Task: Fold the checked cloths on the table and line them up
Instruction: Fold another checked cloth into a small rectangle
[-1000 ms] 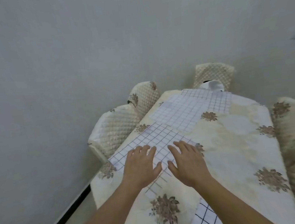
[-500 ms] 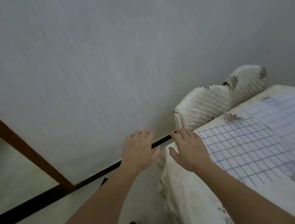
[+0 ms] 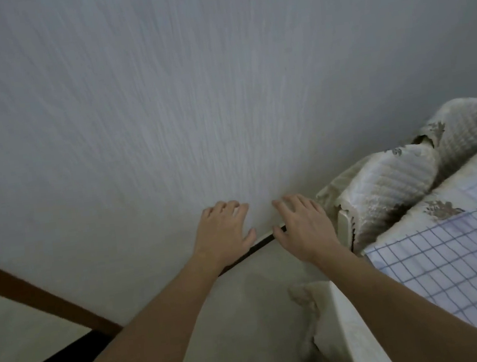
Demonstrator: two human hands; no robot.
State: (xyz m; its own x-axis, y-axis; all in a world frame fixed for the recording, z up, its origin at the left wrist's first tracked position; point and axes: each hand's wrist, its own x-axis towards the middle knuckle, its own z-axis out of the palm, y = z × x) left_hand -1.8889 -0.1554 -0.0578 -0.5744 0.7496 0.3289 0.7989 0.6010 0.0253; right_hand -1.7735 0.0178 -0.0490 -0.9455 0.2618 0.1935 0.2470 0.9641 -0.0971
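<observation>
Dim, flat indoor light; motion blur streaks the whole wide-angle frame.

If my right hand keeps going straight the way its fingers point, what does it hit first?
Probably the wall: the right hand is open, off the table, fingers aimed at it with nothing between, though depth is unclear.

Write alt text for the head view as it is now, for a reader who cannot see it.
Two bare hands, the left hand and right hand, reach forward open and empty, off the table's left edge toward a plain wall. A checked cloth lies flat on the table at right, with padded chairs beyond it.
</observation>
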